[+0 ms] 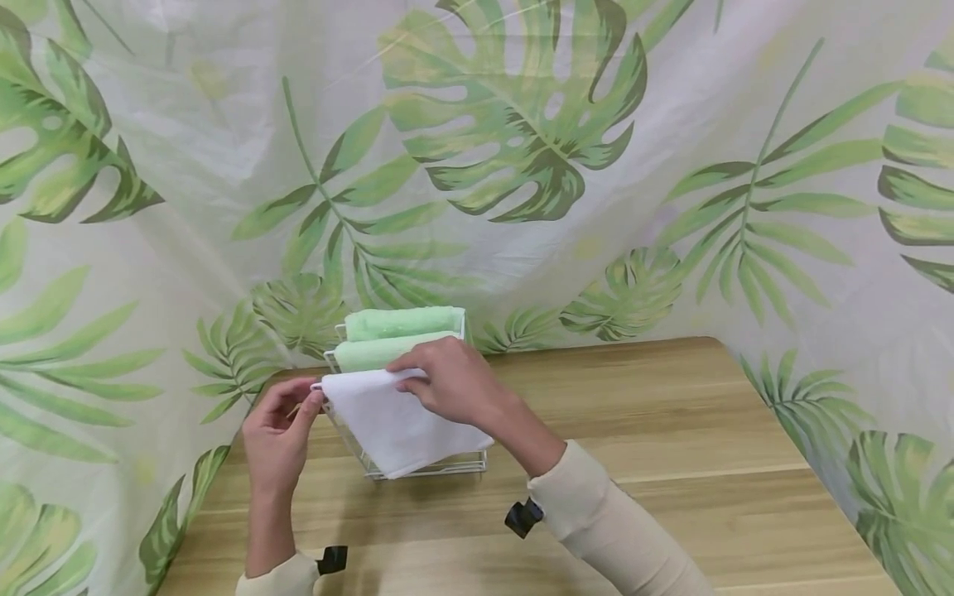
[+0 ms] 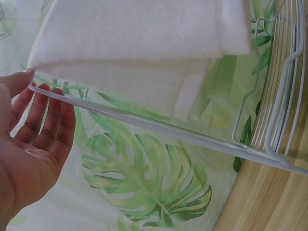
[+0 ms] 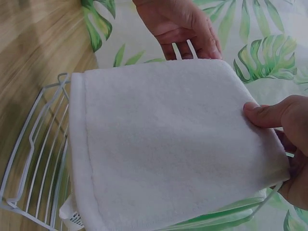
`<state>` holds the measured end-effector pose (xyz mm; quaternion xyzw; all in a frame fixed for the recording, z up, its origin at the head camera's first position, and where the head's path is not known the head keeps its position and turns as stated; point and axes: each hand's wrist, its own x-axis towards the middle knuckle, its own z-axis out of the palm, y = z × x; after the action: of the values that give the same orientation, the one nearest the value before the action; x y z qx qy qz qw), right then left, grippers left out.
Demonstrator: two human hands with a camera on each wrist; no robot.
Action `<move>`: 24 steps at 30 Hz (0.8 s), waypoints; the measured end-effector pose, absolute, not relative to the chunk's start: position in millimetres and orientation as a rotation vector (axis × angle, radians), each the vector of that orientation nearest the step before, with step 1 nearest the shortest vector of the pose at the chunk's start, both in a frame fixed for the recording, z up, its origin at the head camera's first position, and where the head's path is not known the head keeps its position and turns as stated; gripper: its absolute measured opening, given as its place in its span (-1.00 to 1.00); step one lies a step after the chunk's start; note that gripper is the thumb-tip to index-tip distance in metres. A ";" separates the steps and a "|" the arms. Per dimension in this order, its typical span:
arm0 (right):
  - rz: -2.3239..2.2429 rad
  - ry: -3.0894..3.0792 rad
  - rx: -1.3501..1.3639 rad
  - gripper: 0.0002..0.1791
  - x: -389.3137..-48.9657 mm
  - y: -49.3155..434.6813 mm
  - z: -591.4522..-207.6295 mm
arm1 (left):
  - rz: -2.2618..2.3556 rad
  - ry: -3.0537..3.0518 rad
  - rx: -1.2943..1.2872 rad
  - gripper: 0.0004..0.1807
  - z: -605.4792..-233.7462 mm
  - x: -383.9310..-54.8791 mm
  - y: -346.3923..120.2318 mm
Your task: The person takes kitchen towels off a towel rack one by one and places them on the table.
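A white towel [image 1: 398, 418] hangs folded over the front top bar of a white wire rack [image 1: 447, 468] that stands on the table. My right hand [image 1: 450, 381] pinches the towel's top fold, thumb [image 3: 264, 114] in front and fingers behind, partly hidden. At the rack's upper left corner, my left hand [image 1: 279, 430] holds the wire end between thumb and fingertips [image 2: 57, 92]. The towel's left edge lies close beside that corner. Behind it, a pale green towel [image 1: 365, 354] and a brighter green towel [image 1: 406, 323] drape over the farther bars.
The rack stands on a wood-grain table [image 1: 671, 447], near its back left. A leaf-patterned cloth [image 1: 514, 108] hangs right behind and beside the table. A small printed label [image 3: 73, 219] shows under the white towel's lower edge in the right wrist view.
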<state>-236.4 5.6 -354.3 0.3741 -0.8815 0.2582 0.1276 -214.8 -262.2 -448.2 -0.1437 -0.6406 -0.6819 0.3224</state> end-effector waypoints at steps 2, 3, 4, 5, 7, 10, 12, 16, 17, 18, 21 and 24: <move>0.754 -2.564 1.078 -0.77 -234.9 7.0 -352.8 | -1.802 -1.659 -0.415 -0.78 -448.5 -215.9 -262.1; 0.754 -2.563 1.076 -0.77 -234.3 7.4 -352.3 | -1.795 -1.659 -0.421 -0.78 -448.7 -216.3 -262.1; 0.753 -2.561 1.074 -0.77 -233.8 7.6 -351.6 | -1.796 -1.655 -0.423 -0.78 -448.6 -216.5 -262.0; 0.754 -2.557 1.073 -0.78 -233.5 7.6 -351.5 | -1.793 -1.654 -0.416 -0.78 -448.3 -216.7 -261.8; 0.771 -2.542 1.068 -0.78 -233.6 7.5 -351.8 | -1.769 -1.678 -0.371 -0.78 -447.4 -216.3 -261.7; 0.830 -2.517 1.052 -0.81 -234.2 7.4 -352.7 | -1.733 -1.722 -0.292 -0.79 -445.7 -215.3 -260.7; 0.896 -2.507 1.041 -0.82 -234.6 7.8 -353.5 | -1.712 -1.748 -0.250 -0.80 -444.9 -214.7 -259.7; 1.015 -2.508 1.014 -0.83 -235.4 8.1 -354.5 | -1.690 -1.771 -0.217 -0.81 -444.1 -214.0 -258.5; 1.037 -2.510 1.008 -0.83 -235.4 8.3 -354.4 | -1.685 -1.774 -0.215 -0.81 -444.0 -213.9 -258.3; 1.062 -2.514 1.001 -0.83 -235.3 8.4 -354.1 | -1.684 -1.775 -0.213 -0.81 -443.9 -213.9 -258.2; 1.123 -2.521 0.974 -0.84 -235.3 8.8 -353.5 | -1.679 -1.783 -0.202 -0.79 -443.7 -213.7 -257.6; 1.171 -2.525 0.950 -0.85 -235.8 8.9 -353.1 | -1.680 -1.791 -0.182 -0.75 -443.7 -213.3 -256.9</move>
<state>-235.8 8.9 -353.1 0.3214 -0.8543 0.3961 0.1003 -213.3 -256.9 -443.7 -0.0696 -0.6858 -0.6432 0.3334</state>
